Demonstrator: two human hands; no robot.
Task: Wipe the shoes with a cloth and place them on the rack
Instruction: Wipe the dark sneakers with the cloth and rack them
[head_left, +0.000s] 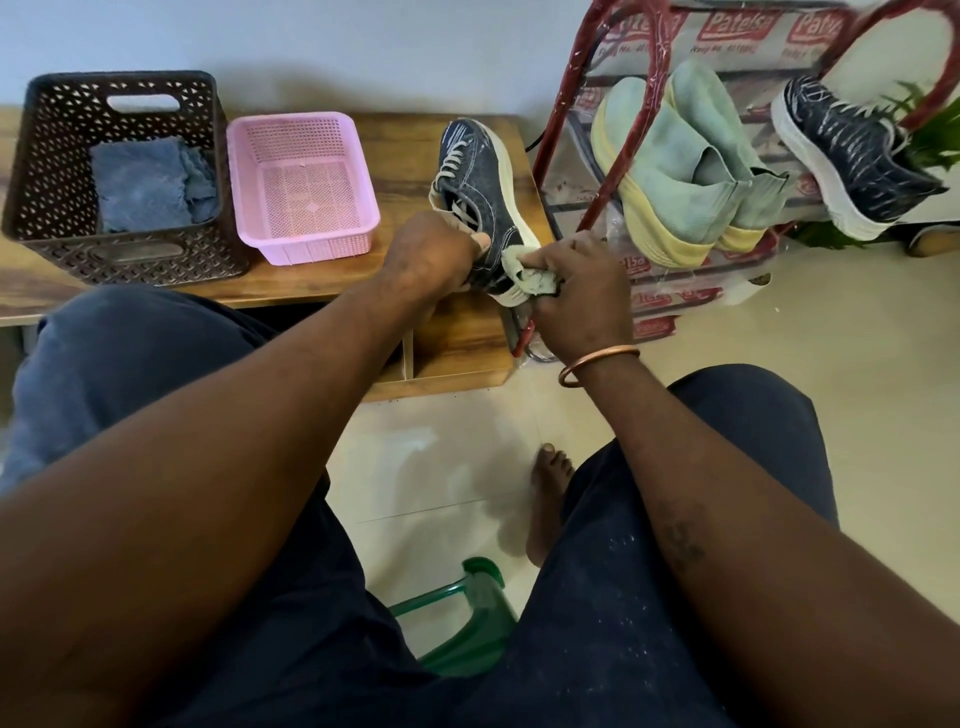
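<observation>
A dark denim sneaker (483, 176) with white laces and a cream sole is tipped up over the right end of the low wooden table (415, 140). My left hand (434, 254) grips its heel opening. My right hand (579, 291) holds a bunched pale cloth (527, 273) against the heel and sole. On the red metal rack (623, 124) to the right lean two pale green shoes (675, 161) and the matching denim sneaker (852, 150).
A dark brown perforated basket (62, 171) holding blue cloths (150, 182) and a pink basket (306, 182) stand on the table to the left. A green stool (467, 618) and my bare foot (550, 499) are on the tiled floor below.
</observation>
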